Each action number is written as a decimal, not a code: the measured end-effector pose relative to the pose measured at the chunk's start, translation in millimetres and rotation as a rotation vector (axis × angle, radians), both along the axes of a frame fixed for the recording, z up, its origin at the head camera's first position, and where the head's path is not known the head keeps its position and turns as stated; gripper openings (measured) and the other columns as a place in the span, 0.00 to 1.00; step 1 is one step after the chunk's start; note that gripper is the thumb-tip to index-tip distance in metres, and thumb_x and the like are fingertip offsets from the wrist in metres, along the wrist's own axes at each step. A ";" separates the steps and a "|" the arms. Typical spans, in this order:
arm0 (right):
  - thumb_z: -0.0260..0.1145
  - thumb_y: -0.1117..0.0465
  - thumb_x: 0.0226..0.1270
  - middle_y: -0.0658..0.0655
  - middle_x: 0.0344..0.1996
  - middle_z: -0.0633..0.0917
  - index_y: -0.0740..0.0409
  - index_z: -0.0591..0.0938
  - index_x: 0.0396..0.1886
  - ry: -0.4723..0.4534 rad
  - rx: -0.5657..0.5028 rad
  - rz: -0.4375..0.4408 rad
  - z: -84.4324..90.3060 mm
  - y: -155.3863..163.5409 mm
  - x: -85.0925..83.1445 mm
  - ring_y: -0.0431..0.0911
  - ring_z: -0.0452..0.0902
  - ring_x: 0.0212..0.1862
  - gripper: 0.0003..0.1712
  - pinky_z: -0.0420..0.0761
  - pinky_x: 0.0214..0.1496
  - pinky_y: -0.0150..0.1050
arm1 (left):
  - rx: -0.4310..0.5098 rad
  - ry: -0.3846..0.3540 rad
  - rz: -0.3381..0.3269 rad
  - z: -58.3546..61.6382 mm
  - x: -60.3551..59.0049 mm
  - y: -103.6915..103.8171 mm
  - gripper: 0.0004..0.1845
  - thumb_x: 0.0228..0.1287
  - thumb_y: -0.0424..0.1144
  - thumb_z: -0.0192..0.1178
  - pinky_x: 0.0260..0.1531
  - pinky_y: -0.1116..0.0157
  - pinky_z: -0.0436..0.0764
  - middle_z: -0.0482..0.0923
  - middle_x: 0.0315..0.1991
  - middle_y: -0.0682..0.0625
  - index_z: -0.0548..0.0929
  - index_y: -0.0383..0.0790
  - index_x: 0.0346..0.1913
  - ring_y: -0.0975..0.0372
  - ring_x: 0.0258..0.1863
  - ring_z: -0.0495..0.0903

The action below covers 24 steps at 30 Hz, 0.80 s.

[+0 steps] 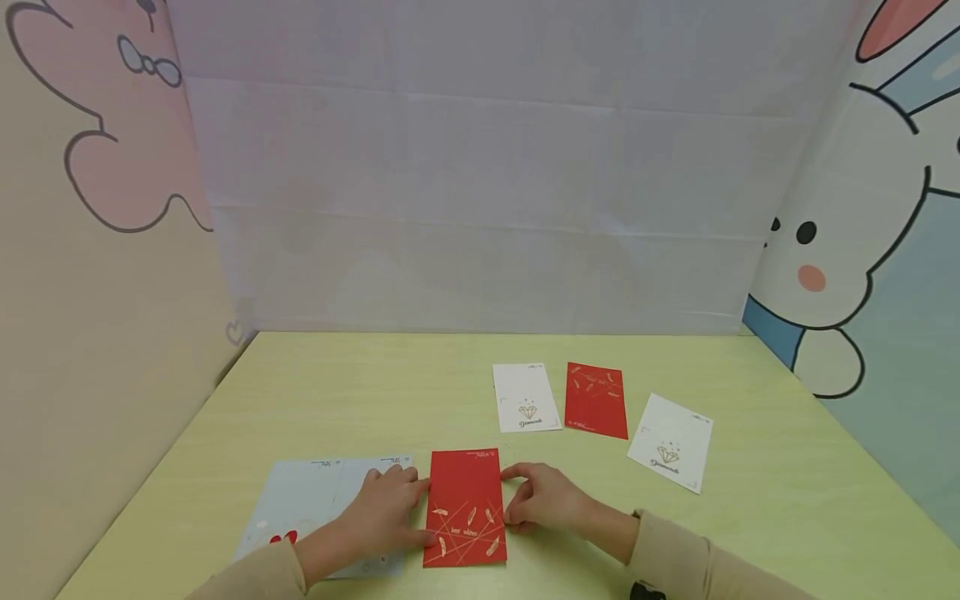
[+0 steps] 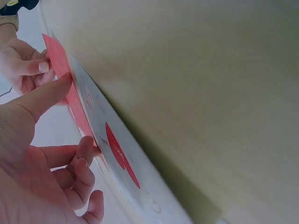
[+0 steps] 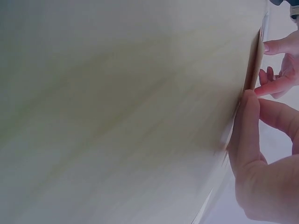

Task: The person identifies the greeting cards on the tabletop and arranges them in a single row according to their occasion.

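A red envelope [image 1: 465, 507] with gold print lies on the yellow-green table [image 1: 375, 392], near its front edge. My left hand [image 1: 408, 492] holds the envelope's left edge, the thumb [image 2: 49, 93] on its face and the fingertips [image 2: 86, 147] at the rim. My right hand [image 1: 517, 500] pinches the right edge, its thumb [image 3: 247, 121] laid along the rim. In the left wrist view the red envelope [image 2: 63, 77] stands slightly lifted off a pale grey-blue envelope [image 2: 135, 186]. That pale envelope [image 1: 315, 496] lies under my left hand.
Farther back on the right lie a white envelope [image 1: 526, 397], a second red envelope [image 1: 596, 400] and another white envelope [image 1: 670, 443]. Cartoon-printed screens stand on the left [image 1: 112, 250] and right [image 1: 862, 250], and a plain white backdrop [image 1: 480, 208] stands behind.
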State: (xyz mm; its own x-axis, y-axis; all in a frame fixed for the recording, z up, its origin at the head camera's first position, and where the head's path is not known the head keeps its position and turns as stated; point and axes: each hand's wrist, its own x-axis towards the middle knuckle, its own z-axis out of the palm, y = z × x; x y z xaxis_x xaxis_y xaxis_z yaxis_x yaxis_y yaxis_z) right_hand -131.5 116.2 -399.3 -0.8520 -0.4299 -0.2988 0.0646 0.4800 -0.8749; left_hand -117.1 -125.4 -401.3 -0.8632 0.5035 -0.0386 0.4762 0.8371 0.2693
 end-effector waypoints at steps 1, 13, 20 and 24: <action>0.66 0.69 0.51 0.55 0.21 0.78 0.66 0.71 0.52 0.002 0.004 0.000 0.8 -0.3 0.3 0.46 0.76 0.23 0.26 0.77 0.28 0.37 | -0.005 0.008 0.000 -0.2 0.2 0.1 0.35 0.38 0.58 0.67 0.28 0.62 0.60 0.67 0.28 0.58 0.78 0.35 0.46 0.64 0.28 0.62; 0.66 0.69 0.50 0.54 0.21 0.78 0.66 0.71 0.52 0.009 0.016 0.005 2.8 -0.8 0.3 0.45 0.76 0.23 0.27 0.77 0.28 0.37 | -0.021 0.044 0.002 -2.1 0.1 -0.8 0.34 0.38 0.58 0.67 0.27 0.62 0.60 0.68 0.29 0.57 0.78 0.37 0.45 0.64 0.28 0.63; 0.65 0.68 0.53 0.54 0.22 0.79 0.68 0.69 0.53 0.029 -0.028 0.029 2.7 6.9 -8.5 0.46 0.76 0.24 0.26 0.77 0.29 0.38 | 0.036 0.043 0.006 3.6 -0.2 -0.2 0.35 0.40 0.57 0.66 0.28 0.63 0.62 0.67 0.29 0.57 0.77 0.33 0.48 0.64 0.29 0.64; 0.63 0.67 0.55 0.54 0.24 0.79 0.68 0.69 0.53 0.044 -0.058 0.018 5.4 14.4 -18.8 0.47 0.77 0.26 0.25 0.78 0.30 0.39 | 0.136 0.047 -0.029 5.6 -6.1 -0.5 0.34 0.44 0.54 0.66 0.30 0.64 0.68 0.68 0.30 0.58 0.75 0.34 0.50 0.64 0.31 0.66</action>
State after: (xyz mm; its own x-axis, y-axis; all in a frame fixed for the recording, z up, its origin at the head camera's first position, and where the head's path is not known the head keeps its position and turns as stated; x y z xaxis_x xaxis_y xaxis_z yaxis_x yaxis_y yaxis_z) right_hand -150.2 130.6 -393.9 -0.8557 -0.4608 -0.2353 0.0170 0.4294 -0.9030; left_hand -123.2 -125.9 -395.7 -0.8473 0.5262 0.0720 0.5146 0.7798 0.3564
